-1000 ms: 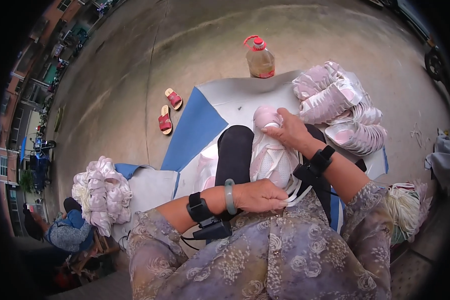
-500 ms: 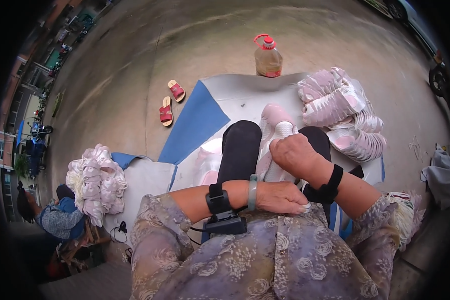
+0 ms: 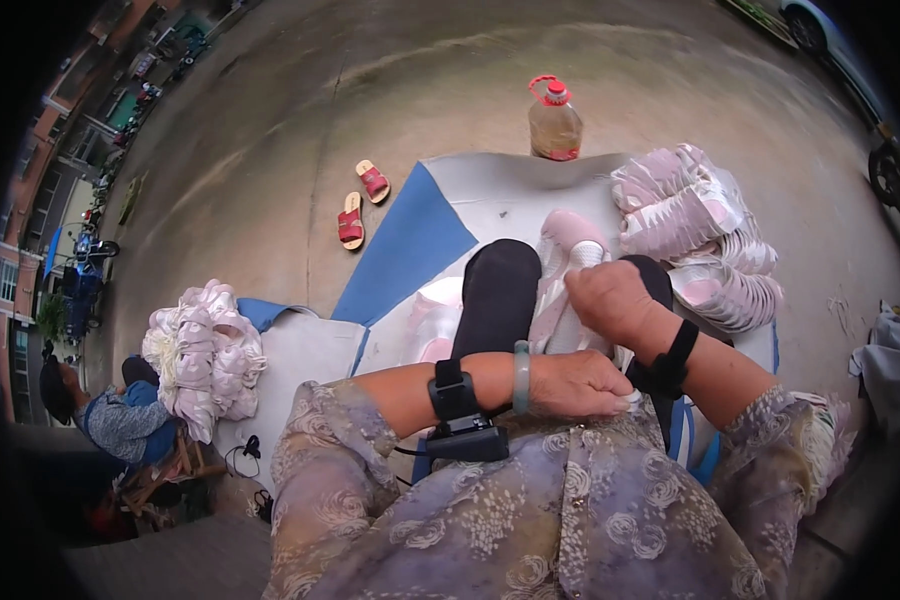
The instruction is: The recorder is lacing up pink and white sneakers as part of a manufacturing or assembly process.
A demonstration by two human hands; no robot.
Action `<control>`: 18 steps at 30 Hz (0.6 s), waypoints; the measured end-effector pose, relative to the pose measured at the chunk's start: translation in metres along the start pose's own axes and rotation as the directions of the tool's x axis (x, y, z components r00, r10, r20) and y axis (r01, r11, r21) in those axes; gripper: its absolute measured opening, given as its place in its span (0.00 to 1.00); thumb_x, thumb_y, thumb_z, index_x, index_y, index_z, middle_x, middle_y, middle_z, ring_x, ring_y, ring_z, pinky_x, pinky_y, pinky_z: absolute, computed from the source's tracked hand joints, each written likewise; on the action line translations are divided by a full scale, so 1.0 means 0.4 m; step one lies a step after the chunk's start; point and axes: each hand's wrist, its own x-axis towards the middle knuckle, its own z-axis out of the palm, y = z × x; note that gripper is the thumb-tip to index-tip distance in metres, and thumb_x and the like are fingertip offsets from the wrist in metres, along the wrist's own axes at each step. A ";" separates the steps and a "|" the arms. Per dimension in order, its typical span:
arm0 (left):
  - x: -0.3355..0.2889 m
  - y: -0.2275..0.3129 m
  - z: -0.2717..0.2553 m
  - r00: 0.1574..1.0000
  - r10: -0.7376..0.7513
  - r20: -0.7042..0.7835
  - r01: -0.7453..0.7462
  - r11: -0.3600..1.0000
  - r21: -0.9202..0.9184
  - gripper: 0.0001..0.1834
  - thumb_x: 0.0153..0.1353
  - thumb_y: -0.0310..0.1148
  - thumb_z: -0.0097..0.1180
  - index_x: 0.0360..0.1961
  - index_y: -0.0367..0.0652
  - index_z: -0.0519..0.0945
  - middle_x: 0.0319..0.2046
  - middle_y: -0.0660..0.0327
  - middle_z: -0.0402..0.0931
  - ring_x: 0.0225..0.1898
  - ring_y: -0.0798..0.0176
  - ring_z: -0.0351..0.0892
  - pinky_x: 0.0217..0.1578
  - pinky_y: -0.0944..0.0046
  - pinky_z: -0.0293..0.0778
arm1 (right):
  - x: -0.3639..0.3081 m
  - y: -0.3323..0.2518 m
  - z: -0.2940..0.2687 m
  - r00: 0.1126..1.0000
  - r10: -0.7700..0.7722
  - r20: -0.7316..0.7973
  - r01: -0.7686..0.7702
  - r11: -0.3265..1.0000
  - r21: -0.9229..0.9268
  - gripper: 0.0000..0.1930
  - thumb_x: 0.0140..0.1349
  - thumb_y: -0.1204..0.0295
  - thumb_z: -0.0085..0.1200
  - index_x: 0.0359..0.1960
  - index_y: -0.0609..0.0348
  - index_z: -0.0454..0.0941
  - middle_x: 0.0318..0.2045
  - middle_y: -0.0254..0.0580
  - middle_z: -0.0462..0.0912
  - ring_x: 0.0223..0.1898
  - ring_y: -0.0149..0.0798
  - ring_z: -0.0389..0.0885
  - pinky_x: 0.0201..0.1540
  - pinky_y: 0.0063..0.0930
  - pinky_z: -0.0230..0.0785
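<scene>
A pink and white shoe upper (image 3: 574, 238) lies lengthwise between my knees, its pink toe pointing away from me. My right hand (image 3: 615, 303) is closed in a fist over the upper's right side; what its fingers grip is hidden beneath it. Nearer my body, my left hand (image 3: 582, 384) reaches across to the right with fingers curled together. A small white bit (image 3: 632, 397) shows at its fingertips, too little to name. Part of another pink and white upper (image 3: 436, 312) shows left of my left knee.
Bundled pink and white uppers (image 3: 692, 215) lie at the right on the white and blue sheet (image 3: 395, 245). Another bundle (image 3: 205, 355) sits at the left, near a seated person (image 3: 120, 420). A red-capped bottle (image 3: 556, 128) and red sandals (image 3: 351, 222) stand beyond.
The whole scene has shifted slightly to the right in view. My two hands stay closed in nearly the same places by the upper, the left one slightly turned.
</scene>
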 end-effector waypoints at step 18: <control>0.015 0.007 0.007 0.999 0.024 0.037 -0.023 0.999 -0.046 0.18 0.65 0.37 0.43 0.21 0.37 0.64 0.14 0.62 0.60 0.18 0.69 0.58 0.22 0.64 0.59 | 0.003 -0.016 -0.020 0.994 0.089 0.066 -0.094 0.993 0.070 0.05 0.48 0.73 0.50 0.27 0.60 0.74 0.17 0.43 0.78 0.22 0.45 0.80 0.22 0.39 0.70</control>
